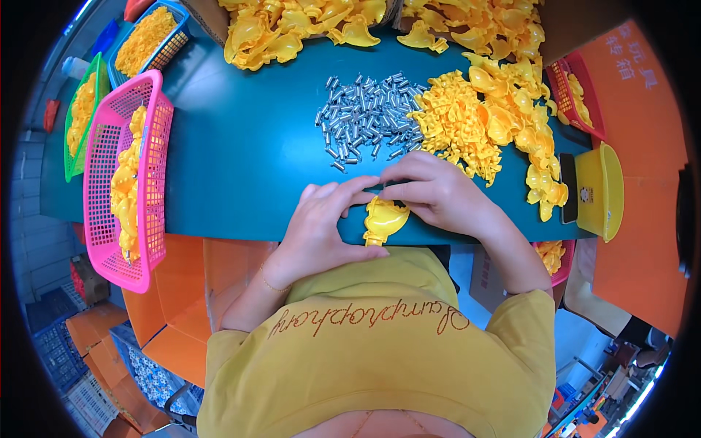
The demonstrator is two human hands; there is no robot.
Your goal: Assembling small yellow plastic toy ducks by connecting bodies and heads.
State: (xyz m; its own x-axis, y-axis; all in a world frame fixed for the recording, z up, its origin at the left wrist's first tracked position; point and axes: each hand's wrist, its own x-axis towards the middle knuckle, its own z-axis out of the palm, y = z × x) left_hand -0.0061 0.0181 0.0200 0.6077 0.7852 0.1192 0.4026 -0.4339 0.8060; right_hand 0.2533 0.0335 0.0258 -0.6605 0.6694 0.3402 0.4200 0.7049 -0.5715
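Note:
A yellow plastic shell part (pixel 385 221), rounded with a narrow neck, is held at the near table edge. My left hand (pixel 315 223) grips it from the left, thumb by its neck and fingers curled near its top. My right hand (pixel 442 193) is closed in a pinch at the shell's upper edge, its fingertips meeting those of my left hand. Whatever lies between the right fingertips is too hidden to name. Just beyond the hands lie a heap of small silver metal cylinders (pixel 369 113) and a pile of small yellow plastic pieces (pixel 456 120).
More yellow shells (pixel 515 102) spread along the right. Boxes of shells stand at the back. A pink basket (pixel 155 182), a green basket (pixel 98 80) and a blue basket (pixel 175 36) are on the left. A yellow bin (pixel 610 193) and a red basket (pixel 595 120) sit right.

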